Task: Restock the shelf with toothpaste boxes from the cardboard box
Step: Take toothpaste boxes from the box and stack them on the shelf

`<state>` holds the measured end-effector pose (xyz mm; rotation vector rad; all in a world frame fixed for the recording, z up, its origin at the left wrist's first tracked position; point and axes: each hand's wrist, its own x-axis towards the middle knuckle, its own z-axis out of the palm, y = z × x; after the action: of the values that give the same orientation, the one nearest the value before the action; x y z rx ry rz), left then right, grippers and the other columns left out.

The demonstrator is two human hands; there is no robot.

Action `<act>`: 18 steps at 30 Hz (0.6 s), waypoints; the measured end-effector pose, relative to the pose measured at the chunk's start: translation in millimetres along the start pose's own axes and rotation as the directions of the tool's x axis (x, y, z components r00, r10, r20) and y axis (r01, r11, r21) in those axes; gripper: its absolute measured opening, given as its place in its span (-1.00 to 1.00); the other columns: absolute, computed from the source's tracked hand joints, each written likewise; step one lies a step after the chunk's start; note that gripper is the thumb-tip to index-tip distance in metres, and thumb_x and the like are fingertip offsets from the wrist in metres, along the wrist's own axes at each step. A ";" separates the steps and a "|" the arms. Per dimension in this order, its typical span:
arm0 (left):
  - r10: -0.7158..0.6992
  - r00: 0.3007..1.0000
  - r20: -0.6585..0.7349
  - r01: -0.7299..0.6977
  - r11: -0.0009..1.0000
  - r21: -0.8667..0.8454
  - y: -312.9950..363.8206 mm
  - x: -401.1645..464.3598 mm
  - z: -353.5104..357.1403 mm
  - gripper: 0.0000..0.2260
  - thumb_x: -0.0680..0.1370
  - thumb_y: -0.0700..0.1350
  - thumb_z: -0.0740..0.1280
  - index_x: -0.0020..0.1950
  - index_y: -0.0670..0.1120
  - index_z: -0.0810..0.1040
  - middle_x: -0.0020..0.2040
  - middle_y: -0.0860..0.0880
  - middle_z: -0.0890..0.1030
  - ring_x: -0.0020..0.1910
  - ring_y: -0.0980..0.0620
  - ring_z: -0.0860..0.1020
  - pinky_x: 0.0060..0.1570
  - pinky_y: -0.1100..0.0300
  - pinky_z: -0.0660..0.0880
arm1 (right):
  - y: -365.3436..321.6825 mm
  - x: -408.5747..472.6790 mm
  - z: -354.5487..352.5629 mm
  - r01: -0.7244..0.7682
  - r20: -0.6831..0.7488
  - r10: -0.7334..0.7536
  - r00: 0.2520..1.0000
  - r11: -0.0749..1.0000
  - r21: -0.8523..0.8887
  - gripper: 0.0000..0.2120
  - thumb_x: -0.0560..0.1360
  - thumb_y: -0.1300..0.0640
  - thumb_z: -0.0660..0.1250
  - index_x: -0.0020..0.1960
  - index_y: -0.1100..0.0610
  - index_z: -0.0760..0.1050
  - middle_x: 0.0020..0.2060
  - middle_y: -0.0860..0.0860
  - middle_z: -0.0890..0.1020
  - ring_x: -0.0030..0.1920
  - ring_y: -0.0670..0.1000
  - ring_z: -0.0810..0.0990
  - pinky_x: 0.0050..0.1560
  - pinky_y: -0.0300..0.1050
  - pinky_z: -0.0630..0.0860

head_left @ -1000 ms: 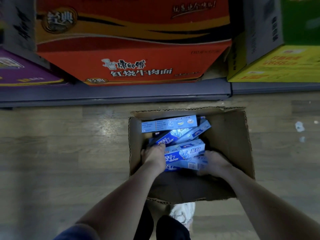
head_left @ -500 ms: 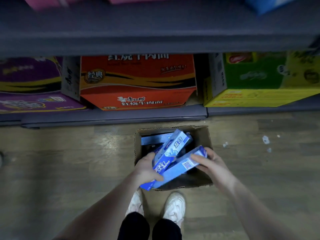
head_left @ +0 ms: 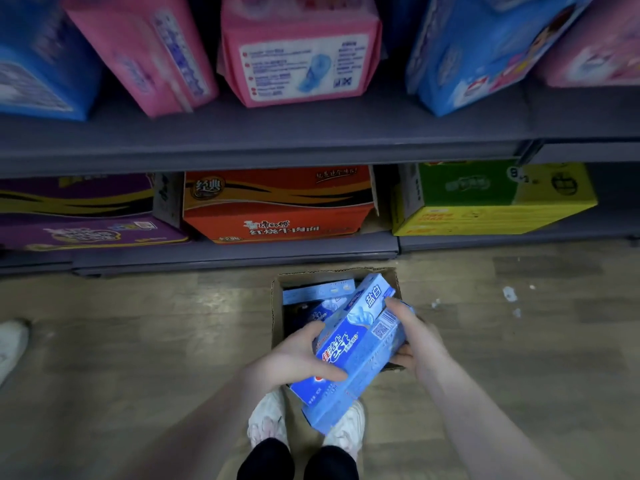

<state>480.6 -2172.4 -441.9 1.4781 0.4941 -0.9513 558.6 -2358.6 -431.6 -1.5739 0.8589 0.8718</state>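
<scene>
Two blue toothpaste boxes [head_left: 356, 344] lie stacked side by side between my hands, above the open cardboard box [head_left: 277, 306] on the floor. My left hand [head_left: 298, 355] grips their near left end, thumb across the top face. My right hand [head_left: 412, 337] holds the right side, fingers curled over the upper edge. Several more blue toothpaste boxes [head_left: 318, 296] remain inside the cardboard box. The grey shelf [head_left: 263, 133] runs across the view above.
Pink and blue packs [head_left: 298, 46] stand on the upper shelf. Below it sit a purple carton [head_left: 79, 216], an orange noodle carton [head_left: 277, 206] and a green-yellow carton [head_left: 491, 199]. My white shoes [head_left: 266, 424] stand on the wooden floor. Another white shoe [head_left: 10, 344] shows at the left edge.
Both hands have lifted the two toothpaste boxes out of the cardboard box and brought them together. My view has risen, bringing the upper shelf with pink and blue packs into sight.
</scene>
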 end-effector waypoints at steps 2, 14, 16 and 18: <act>0.025 1.000 0.016 -0.024 0.999 -0.033 9.6 -5.1 3.1 -0.61 0.35 -0.27 0.51 -0.01 0.04 0.42 -0.14 0.12 0.60 -0.27 0.26 0.58 -0.29 0.36 0.45 | -8.5 -6.9 3.8 -0.041 -0.030 0.040 0.999 0.999 -0.023 -0.38 0.19 -0.26 0.47 0.04 0.17 0.55 -0.12 0.11 0.70 -0.13 0.12 0.69 -0.21 -0.02 0.63; 0.152 0.986 -0.071 -0.160 0.979 -0.128 80.9 -67.9 -4.7 -0.43 0.14 -0.04 0.56 0.08 -0.01 0.43 -0.06 0.07 0.66 -0.11 0.12 0.64 -0.14 0.20 0.54 | -77.4 -88.9 9.1 0.108 0.103 -0.109 0.989 0.994 0.021 -0.65 0.45 -0.13 0.34 -0.30 0.11 0.38 -0.67 -0.11 0.48 -0.63 -0.17 0.47 -0.46 -0.31 0.39; 0.168 0.983 -0.080 -0.176 0.979 -0.103 96.4 -84.0 -6.8 -0.41 0.14 -0.02 0.55 0.09 -0.05 0.42 -0.06 0.07 0.66 -0.12 0.12 0.64 -0.12 0.19 0.56 | -89.1 -107.9 9.6 0.134 0.111 -0.139 0.984 0.990 0.051 -0.63 0.45 -0.14 0.34 -0.31 0.11 0.36 -0.68 -0.11 0.46 -0.66 -0.17 0.42 -0.51 -0.32 0.32; 0.182 0.979 -0.093 -0.190 0.978 -0.082 112.1 -102.1 -7.4 -0.44 0.18 -0.04 0.54 0.11 -0.05 0.41 -0.02 0.05 0.65 -0.09 0.12 0.65 -0.08 0.16 0.57 | -99.5 -124.5 9.2 0.148 0.110 -0.154 0.982 0.987 0.061 -0.63 0.44 -0.16 0.34 -0.30 0.11 0.35 -0.67 -0.11 0.46 -0.68 -0.17 0.38 -0.61 -0.35 0.24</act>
<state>511.8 -2159.8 -293.9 1.4591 0.4458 -0.7122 586.9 -2324.7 -278.2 -1.5073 0.6665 0.8151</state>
